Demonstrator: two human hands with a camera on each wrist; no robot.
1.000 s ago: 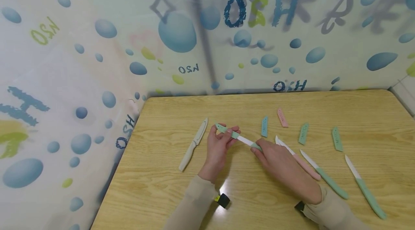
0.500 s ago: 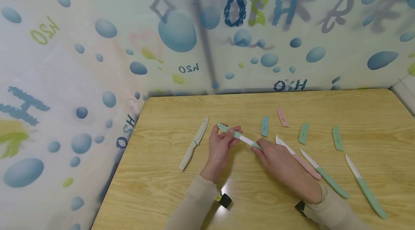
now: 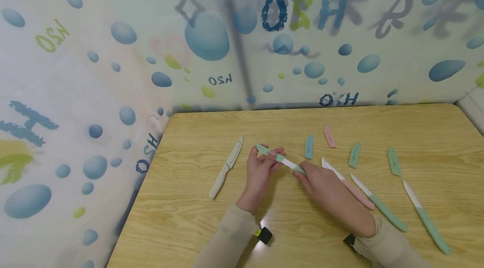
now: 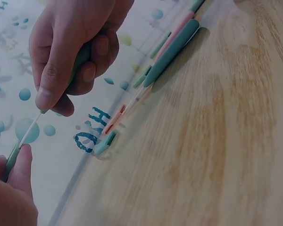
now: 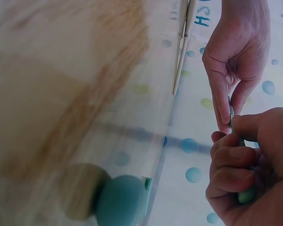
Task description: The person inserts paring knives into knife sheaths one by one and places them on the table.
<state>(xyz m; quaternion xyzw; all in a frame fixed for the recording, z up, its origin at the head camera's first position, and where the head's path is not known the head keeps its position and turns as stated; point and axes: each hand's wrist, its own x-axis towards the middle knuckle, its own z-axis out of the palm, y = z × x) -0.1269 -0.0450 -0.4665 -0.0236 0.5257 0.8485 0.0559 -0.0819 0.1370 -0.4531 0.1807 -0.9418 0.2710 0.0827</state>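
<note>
My left hand (image 3: 259,175) pinches a pale green blade sheath (image 3: 262,149) between thumb and fingers. In my right hand (image 3: 329,192) is the green handle (image 3: 300,170) of a knife, gripped with curled fingers. The knife's white blade (image 3: 289,164) runs into the sheath, and a short length of it shows between the hands. Both hands are above the table, as the left wrist view shows with the right hand (image 4: 75,52) around the handle. To the left lies a cream knife (image 3: 221,179) with a cream cover on its blade.
Behind the hands and to the right lie a blue sheath (image 3: 309,147), a pink sheath (image 3: 330,136) and two green sheaths (image 3: 354,155). A pink-handled knife (image 3: 357,193) and two green-handled knives (image 3: 387,213) lie right, blades bare. A patterned wall sheet borders the wooden table (image 3: 181,217).
My left hand has moved slightly right with the sheath, toward the knife handle. Less bare blade shows now. The right hand stays nearly still.
</note>
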